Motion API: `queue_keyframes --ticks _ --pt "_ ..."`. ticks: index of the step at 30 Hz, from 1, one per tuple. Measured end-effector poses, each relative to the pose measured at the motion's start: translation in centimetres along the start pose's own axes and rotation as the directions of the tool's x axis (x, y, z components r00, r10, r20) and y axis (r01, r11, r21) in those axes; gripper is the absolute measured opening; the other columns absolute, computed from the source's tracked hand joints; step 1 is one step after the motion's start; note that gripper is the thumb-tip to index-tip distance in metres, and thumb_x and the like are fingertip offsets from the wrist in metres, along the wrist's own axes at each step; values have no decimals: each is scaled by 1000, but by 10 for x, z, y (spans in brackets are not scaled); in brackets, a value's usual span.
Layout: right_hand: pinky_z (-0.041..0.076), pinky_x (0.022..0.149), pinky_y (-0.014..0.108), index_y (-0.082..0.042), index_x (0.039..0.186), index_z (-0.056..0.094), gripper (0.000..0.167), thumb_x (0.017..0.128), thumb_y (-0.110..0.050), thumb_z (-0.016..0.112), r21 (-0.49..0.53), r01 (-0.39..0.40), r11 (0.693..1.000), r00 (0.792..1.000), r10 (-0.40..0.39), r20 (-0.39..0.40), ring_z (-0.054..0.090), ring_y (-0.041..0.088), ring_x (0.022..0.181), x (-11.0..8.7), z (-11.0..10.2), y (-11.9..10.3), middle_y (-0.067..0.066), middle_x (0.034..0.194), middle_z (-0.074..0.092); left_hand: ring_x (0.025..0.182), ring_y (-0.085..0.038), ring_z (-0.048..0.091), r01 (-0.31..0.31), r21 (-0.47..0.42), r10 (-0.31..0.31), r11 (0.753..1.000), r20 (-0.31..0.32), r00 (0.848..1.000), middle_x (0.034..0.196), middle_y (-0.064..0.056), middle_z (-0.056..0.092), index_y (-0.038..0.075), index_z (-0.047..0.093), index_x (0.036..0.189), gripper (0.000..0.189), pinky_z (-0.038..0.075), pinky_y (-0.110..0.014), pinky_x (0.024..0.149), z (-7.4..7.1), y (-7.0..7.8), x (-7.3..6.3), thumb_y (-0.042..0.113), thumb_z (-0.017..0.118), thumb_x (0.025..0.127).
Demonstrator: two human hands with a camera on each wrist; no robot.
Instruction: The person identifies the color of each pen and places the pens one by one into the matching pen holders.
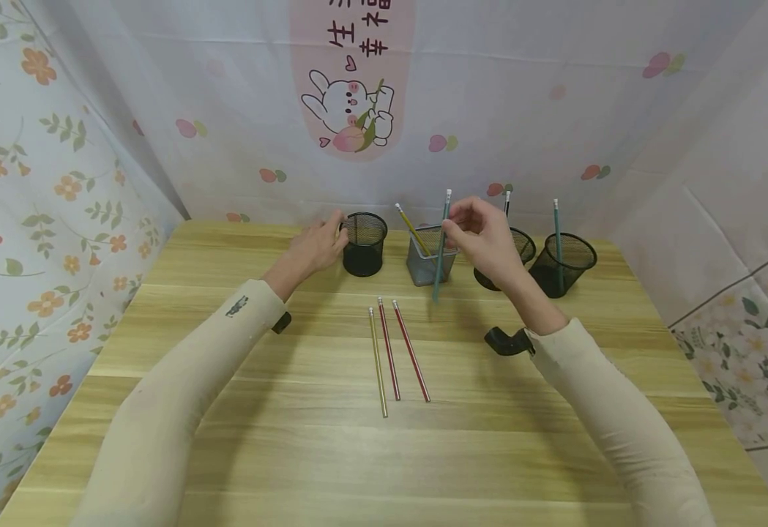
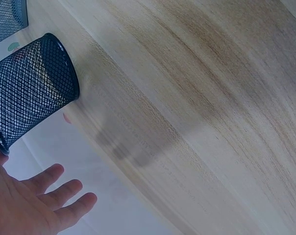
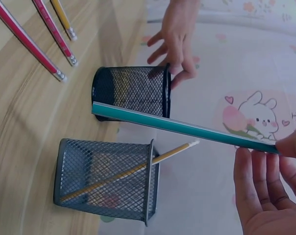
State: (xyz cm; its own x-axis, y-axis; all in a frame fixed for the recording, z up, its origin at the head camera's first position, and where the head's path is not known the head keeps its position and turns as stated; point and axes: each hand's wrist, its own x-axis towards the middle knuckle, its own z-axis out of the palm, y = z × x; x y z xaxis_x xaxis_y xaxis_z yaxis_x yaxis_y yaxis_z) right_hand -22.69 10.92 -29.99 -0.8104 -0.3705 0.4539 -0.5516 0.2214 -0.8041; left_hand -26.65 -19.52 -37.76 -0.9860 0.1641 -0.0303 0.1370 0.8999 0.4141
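Between thumb and fingertips, my right hand (image 1: 485,234) pinches a green pencil (image 1: 441,252) near its eraser end. It slants in front of the grey square mesh pencil holder (image 1: 420,267), where a yellow pencil (image 1: 413,230) leans. In the right wrist view, the green pencil (image 3: 187,129) passes across the black round mesh holder (image 3: 133,93). My left hand (image 1: 318,245) grips that black holder (image 1: 364,260) at its rim, its other fingers (image 2: 72,208) spread out in the left wrist view. Two red pencils (image 1: 411,351) and a gold pencil (image 1: 378,362) lie on the table.
Two more black mesh holders stand at the right: one (image 1: 522,245) partly behind my right hand with a dark pencil (image 1: 507,203), the other (image 1: 571,267) tilted, with a green pencil (image 1: 558,230). A printed cloth (image 1: 489,110) hangs behind the wooden table (image 1: 331,468).
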Motion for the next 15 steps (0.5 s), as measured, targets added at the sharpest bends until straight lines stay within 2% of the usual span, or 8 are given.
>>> queue_keyframes --ticks 6,11,13,15 --pt "55 70 26 18 107 57 14 96 10 61 25 32 999 999 -32 -15 62 15 74 4 3 0 26 94 59 100 -41 57 1 -4 -1 1000 0 1000 126 -25 54 15 31 149 45 48 -56 79 -1 2 -1 36 26 110" --pt "57 71 30 19 108 57 15 96 10 61 26 39 999 998 -38 -40 63 34 79 6 -1 1 25 94 59 102 -43 57 7 -4 -7 1000 -4 1000 126 -25 54 16 32 147 43 48 -57 79 -1 3 -1 36 27 110" --pt "57 72 32 18 108 57 15 96 9 61 24 38 999 998 -37 -51 63 38 80 7 -5 2 24 94 59 103 -43 57 9 -1 -9 1000 -4 1000 126 -25 54 16 32 147 42 48 -57 79 -1 3 -2 35 27 110" --pt "57 72 32 17 108 57 15 96 9 61 12 38 999 997 -37 -62 64 33 79 8 -9 3 22 93 60 102 -43 57 9 -1 -9 1000 -3 1000 126 -25 54 16 32 147 41 48 -57 79 -1 3 -2 34 27 110"
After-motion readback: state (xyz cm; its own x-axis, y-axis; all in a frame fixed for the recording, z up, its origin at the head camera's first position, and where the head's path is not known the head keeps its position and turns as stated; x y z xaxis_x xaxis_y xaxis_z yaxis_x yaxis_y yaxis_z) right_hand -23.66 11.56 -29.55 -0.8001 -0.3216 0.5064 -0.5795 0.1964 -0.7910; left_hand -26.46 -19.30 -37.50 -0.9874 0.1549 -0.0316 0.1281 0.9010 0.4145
